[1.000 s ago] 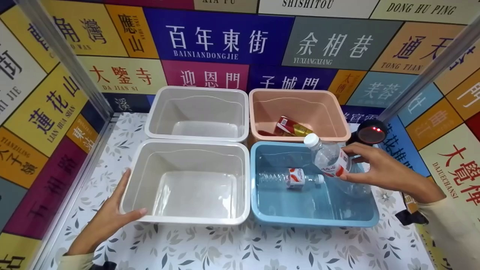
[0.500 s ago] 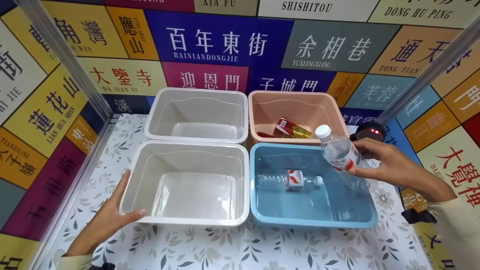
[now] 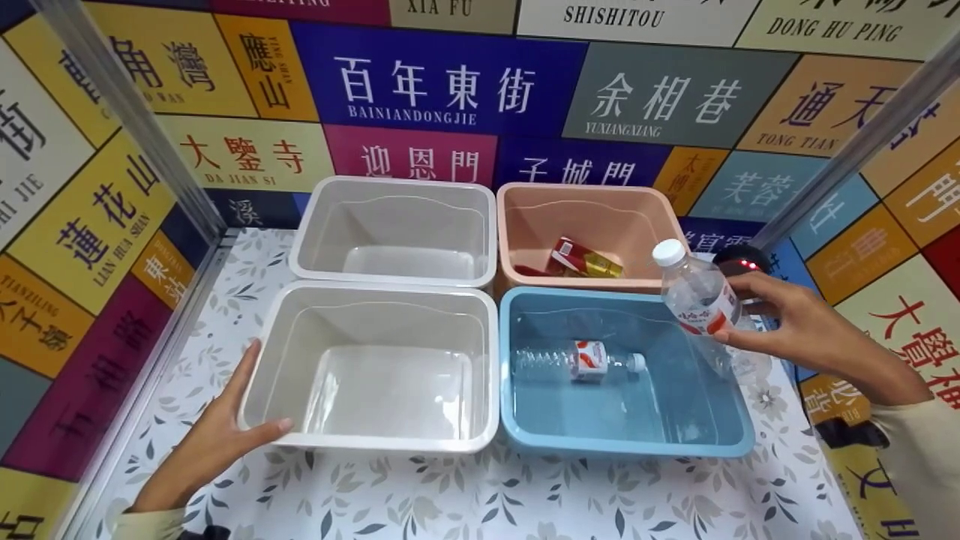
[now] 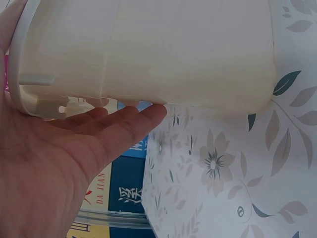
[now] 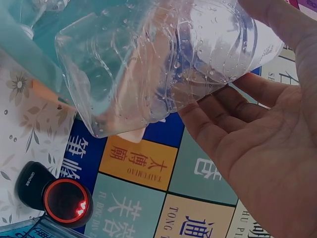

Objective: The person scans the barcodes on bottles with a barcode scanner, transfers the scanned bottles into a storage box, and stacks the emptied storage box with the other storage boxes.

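In the head view my right hand (image 3: pixel 795 322) grips a clear plastic bottle (image 3: pixel 697 296) with a white cap and a red-and-white label. The bottle leans, cap up and toward the left, over the right rim of the blue bin (image 3: pixel 626 446). Seen from the right wrist, droplets cling to the bottle (image 5: pixel 163 64), with thumb and fingers on opposite sides of it. A second clear bottle (image 3: pixel 590 360) lies on its side inside the blue bin. My left hand (image 3: pixel 214 427) rests against the front-left corner of the white bin (image 3: pixel 375 442); its fingers (image 4: pixel 143 121) extend along the outer wall.
Behind stand a grey-white bin (image 3: pixel 394 279) and a peach bin (image 3: pixel 585 191) holding a red-and-gold carton (image 3: pixel 585 257). A black round device (image 3: pixel 739 260) with red lights sits at the back right. Lettered panels (image 3: pixel 435 75) wall in the leaf-patterned tabletop (image 3: pixel 420 495).
My right hand has carried the bottle to the right and slightly farther back, from above the blue bin to its right rim. The left hand keeps its place on the white bin.
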Tool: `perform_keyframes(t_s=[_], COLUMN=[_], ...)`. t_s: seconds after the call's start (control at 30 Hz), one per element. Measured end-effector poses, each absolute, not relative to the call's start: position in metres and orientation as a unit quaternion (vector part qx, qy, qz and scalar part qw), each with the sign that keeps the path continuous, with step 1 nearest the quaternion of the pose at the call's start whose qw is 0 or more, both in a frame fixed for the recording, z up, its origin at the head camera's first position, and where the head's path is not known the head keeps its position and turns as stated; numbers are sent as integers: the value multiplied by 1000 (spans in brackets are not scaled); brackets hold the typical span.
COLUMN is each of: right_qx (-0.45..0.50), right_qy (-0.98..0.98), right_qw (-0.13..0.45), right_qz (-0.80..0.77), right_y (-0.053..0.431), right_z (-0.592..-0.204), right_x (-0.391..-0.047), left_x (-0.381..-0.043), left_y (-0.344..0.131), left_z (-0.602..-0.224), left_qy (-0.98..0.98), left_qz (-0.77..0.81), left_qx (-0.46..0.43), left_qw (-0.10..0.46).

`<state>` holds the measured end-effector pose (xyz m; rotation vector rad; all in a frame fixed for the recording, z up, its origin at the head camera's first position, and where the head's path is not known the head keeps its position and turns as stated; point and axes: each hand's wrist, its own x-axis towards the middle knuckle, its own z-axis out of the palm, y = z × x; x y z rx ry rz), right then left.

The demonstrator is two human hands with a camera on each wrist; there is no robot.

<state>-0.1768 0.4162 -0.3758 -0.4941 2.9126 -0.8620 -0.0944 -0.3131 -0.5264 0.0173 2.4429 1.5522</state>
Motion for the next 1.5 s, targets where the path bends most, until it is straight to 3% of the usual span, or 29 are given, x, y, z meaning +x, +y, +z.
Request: perform_keyframes(t_s=[1.5], right_qx=[-80], right_qy=[949], right_qw=[37], right_qz=[-302], right_y=[466], right_z=[-407], right_x=[-186], left_x=[-94], left_y=[-313], left_z=[-528], left_qy=[842], left_qz=[527], left_qx=[10], left_qw=[116])
